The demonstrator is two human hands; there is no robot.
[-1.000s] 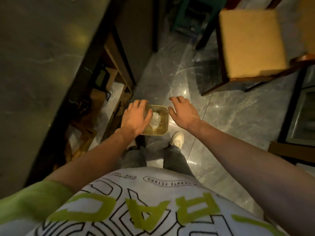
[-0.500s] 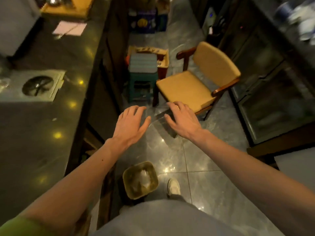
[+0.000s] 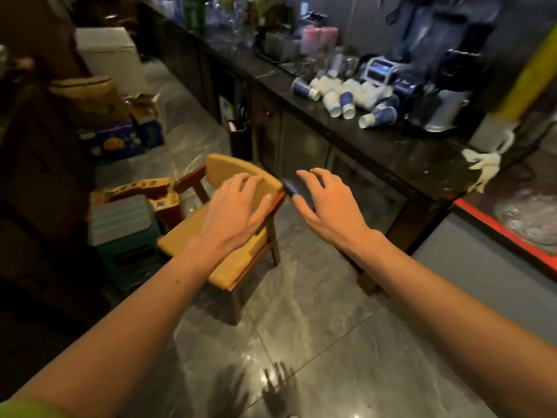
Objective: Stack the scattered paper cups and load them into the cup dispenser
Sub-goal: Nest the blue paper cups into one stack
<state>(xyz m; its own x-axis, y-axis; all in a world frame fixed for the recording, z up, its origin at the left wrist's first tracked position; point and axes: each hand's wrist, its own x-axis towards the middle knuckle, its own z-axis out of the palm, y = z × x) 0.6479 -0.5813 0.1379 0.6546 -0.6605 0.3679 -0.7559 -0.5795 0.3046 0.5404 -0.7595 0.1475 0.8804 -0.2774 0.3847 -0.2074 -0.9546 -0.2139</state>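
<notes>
I see one view only, from the head camera: it looks forward and down, my hands near, the tabletop (image 3: pixel 376 140) farther at upper right.
</notes>
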